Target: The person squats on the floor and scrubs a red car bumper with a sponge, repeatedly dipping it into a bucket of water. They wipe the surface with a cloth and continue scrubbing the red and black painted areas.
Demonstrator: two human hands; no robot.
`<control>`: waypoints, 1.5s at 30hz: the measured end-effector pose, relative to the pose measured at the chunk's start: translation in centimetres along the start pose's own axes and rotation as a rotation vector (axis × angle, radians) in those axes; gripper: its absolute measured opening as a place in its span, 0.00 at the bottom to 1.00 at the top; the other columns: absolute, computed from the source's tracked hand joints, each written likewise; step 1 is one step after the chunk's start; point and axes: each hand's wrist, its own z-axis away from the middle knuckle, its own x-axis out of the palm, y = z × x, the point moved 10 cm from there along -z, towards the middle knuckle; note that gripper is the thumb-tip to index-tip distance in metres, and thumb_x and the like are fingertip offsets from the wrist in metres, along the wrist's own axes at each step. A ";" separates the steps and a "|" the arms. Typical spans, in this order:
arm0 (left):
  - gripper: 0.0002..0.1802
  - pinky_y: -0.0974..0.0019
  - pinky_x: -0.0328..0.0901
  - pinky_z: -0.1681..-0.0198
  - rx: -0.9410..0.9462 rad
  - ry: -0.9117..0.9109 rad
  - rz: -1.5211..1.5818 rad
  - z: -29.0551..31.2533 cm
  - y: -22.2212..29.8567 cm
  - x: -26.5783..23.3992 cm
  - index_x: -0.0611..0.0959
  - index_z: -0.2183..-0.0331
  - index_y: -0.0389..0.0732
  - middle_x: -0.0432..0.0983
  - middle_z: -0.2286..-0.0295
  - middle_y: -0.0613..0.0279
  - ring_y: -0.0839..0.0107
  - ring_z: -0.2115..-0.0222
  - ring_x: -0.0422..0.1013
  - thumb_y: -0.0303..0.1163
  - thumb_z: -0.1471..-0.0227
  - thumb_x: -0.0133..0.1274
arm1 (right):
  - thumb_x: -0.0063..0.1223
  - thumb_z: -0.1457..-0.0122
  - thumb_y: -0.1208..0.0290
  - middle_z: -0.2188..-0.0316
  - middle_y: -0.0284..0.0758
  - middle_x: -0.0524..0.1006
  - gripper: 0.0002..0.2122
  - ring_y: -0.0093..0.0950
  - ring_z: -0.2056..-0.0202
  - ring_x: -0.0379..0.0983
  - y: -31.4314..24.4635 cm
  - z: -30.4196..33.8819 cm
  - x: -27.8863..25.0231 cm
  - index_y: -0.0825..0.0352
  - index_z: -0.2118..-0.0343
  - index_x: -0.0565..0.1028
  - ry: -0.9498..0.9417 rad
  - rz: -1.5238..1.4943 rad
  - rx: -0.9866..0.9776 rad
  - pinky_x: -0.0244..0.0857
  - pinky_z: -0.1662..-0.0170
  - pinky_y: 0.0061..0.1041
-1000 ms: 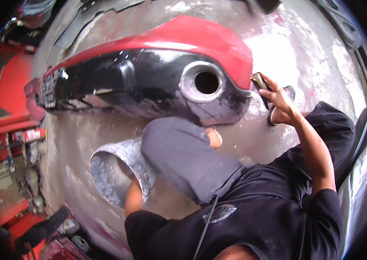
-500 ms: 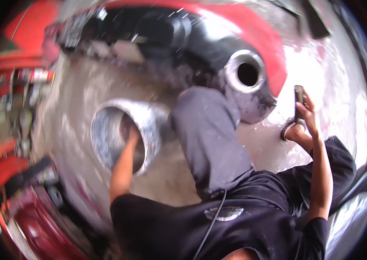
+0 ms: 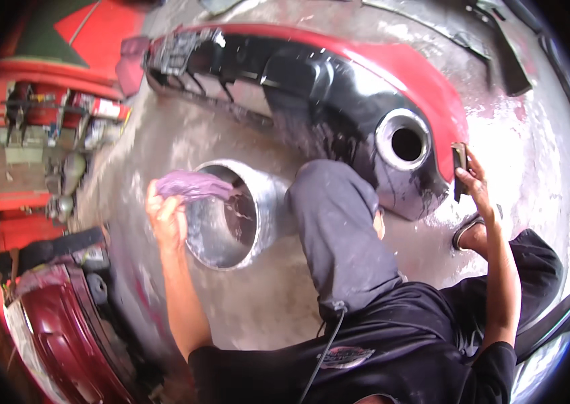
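Observation:
Raised at the rim of a grey metal bucket, my left hand is closed round a wet, crumpled purple cloth. The cloth hangs over the bucket's mouth, and dark liquid shows inside. On the right, my right hand grips a dark, narrow flat block upright beside the end of a red and black car bumper. Whether the block touches the bumper I cannot tell. Wet streaks mark the bumper's black part around a round opening with a pale ring.
My bent knee stands between bucket and bumper. A dark red car panel lies at lower left. Red shelving with tools and parts is at far left. Dark trim pieces lie on the wet concrete floor at upper right.
My left hand has come up out of the bucket, now with the purple cloth in view. My right hand still holds the block. The whole view has shifted somewhat.

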 end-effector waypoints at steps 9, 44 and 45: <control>0.20 0.62 0.73 0.51 0.385 -0.182 0.010 -13.5 7.9 20.8 0.78 0.54 0.36 0.81 0.62 0.61 0.68 0.60 0.78 0.16 0.51 0.57 | 0.62 0.37 0.66 0.40 0.41 0.71 0.35 0.33 0.40 0.65 -0.4 -1.2 -0.6 0.66 0.29 0.60 0.065 -0.076 -0.037 0.60 0.37 0.33; 0.20 0.27 0.60 0.46 0.647 -0.429 -1.825 -31.9 -11.1 35.8 0.81 0.50 0.46 0.73 0.52 0.45 0.47 0.50 0.73 0.47 0.35 0.44 | 0.58 0.38 0.71 0.36 0.43 0.70 0.35 0.33 0.37 0.68 3.9 -2.7 -7.3 0.69 0.28 0.58 0.295 -0.258 0.098 0.56 0.33 0.31; 0.22 0.23 0.54 0.42 0.575 -0.330 -1.925 -34.7 -10.8 33.3 0.80 0.48 0.48 0.71 0.49 0.45 0.44 0.46 0.72 0.48 0.35 0.44 | 0.58 0.38 0.71 0.36 0.43 0.71 0.36 0.32 0.37 0.68 4.3 -2.5 -7.7 0.69 0.28 0.58 0.302 -0.260 0.098 0.57 0.33 0.30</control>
